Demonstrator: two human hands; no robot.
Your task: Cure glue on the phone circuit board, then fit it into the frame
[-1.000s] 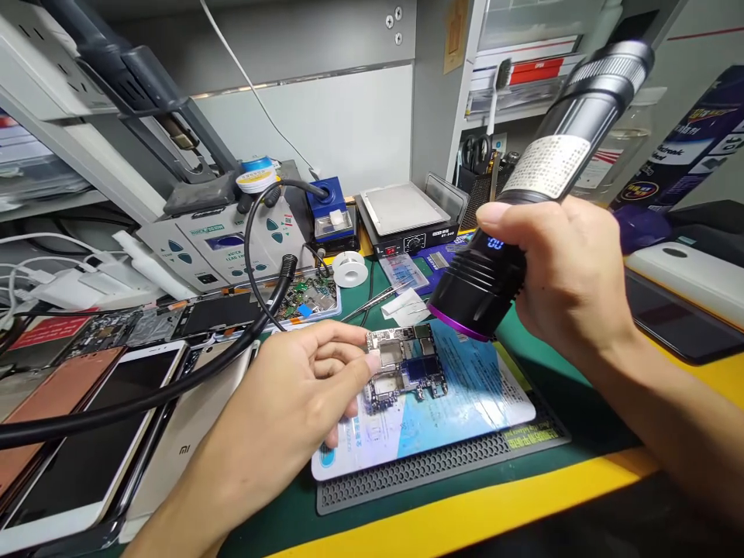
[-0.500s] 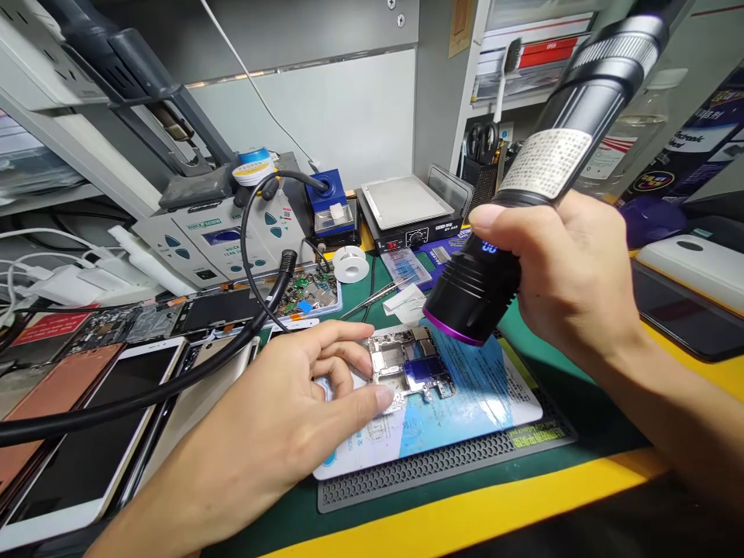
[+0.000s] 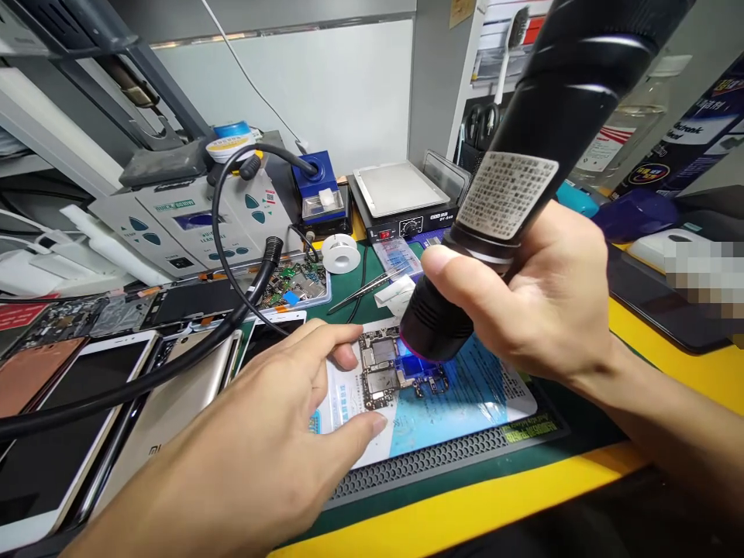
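A black flashlight with a white printed label is gripped in my right hand, its purple-rimmed head tilted down close over a phone circuit board. Blue-violet light falls on the board's right part, where a dark blue patch lies. My left hand is open at the board's left side, thumb and index finger spread; the index tip is near the upper left corner and the thumb rests below the board. The board lies on a white and blue printed card, which sits on a grey perforated mat.
Several phones lie at left, crossed by a thick black hose. Behind are a hot air station, a solder spool, tweezers, a tray of board parts and a flat heating plate. Bottles stand right.
My right hand has brought the flashlight lower and left over the board, and blue-violet light now shows there. My left thumb and fingers have spread away from the board's edge.
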